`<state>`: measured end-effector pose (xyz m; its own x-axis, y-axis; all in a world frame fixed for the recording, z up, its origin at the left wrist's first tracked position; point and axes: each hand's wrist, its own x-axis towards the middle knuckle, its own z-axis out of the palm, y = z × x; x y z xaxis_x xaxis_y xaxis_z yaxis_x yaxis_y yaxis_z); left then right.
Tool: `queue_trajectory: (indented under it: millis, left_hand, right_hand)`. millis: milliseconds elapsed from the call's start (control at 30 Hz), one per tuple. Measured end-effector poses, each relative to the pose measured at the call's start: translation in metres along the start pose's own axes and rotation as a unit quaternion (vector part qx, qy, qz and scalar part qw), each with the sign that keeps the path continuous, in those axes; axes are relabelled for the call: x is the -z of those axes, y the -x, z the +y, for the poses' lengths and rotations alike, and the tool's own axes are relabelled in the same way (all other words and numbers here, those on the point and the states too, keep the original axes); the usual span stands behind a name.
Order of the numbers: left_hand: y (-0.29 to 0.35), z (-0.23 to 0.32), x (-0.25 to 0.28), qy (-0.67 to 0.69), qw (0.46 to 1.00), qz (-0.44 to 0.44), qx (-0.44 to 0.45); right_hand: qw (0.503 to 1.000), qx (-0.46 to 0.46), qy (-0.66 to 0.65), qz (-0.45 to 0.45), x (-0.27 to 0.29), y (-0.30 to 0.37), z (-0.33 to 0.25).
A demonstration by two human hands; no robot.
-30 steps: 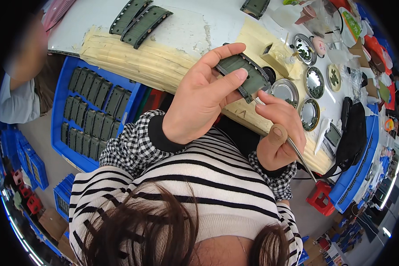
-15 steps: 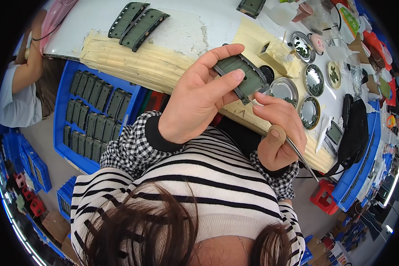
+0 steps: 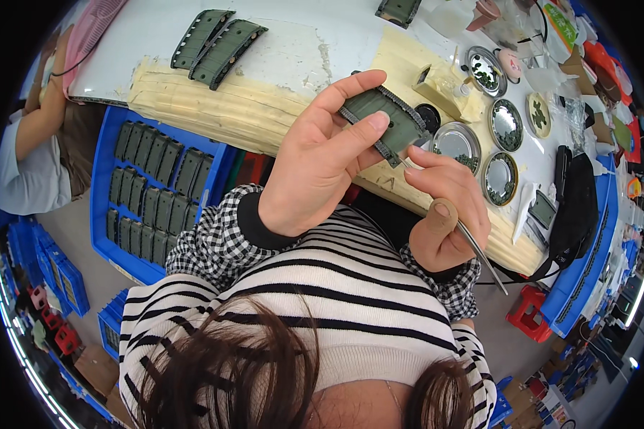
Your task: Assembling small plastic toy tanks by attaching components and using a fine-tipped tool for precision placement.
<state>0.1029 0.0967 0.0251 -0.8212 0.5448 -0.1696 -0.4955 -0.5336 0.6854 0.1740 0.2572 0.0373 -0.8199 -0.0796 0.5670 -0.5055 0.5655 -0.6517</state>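
Currently, the left hand (image 3: 318,161) is curling half closed around a curved green piece (image 3: 401,130), its thumb pressing on the broad face and its forefinger stretching past the far edge. The piece is sitting tilted in that grip, looking dull green, with dark ridged strips running along two opposite sides. The right hand (image 3: 447,211) is closing loosely on a slim metal tool (image 3: 479,252), whose tip is meeting or nearly meeting the piece's near right corner; which, one cannot tell.

Beyond both hands, a white table (image 3: 286,53) is spreading away, its near edge wearing a yellowish covering (image 3: 215,107). Just past the right hand, one black round container (image 3: 428,116) and one yellowish box (image 3: 436,89) are standing; four metal dishes (image 3: 447,139) and one pale yellow dish (image 3: 540,134) are holding small dark bits. Ahead-left of the left hand, two similar pieces (image 3: 229,53) are lying close together, while a third (image 3: 398,11) is lying farther ahead. Left of the left hand, one blue crate (image 3: 99,207) is holding three rows more. Farther left, a co-worker's arm (image 3: 43,132) is showing. Right of the right hand, one red stool (image 3: 528,314) is standing on grey floor (image 3: 504,350).
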Motion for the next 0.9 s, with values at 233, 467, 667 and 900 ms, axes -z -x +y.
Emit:
queue_trajectory:
  millis: [233, 467, 667, 900]
  left_hand:
    - [0.002, 0.001, -0.003, -0.004, 1.0, 0.009, -0.001]
    - [-0.001, 0.011, 0.004, -0.006, 0.997, -0.041, 0.068]
    - [-0.009, 0.031, 0.019, -0.006, 0.969, -0.13, 0.208]
    - [-0.005, 0.03, 0.023, 0.092, 0.932, -0.151, 0.317]
  right_hand:
    - [1.0, 0.01, 0.016, -0.016, 0.002, 0.001, 0.0]
    - [0.986, -0.096, -0.12, 0.057, 0.012, 0.008, -0.004]
    - [0.998, -0.006, 0.066, -0.013, 0.022, -0.019, 0.006]
    - [0.993, 0.051, 0.093, -0.047, 0.011, -0.019, 0.02]
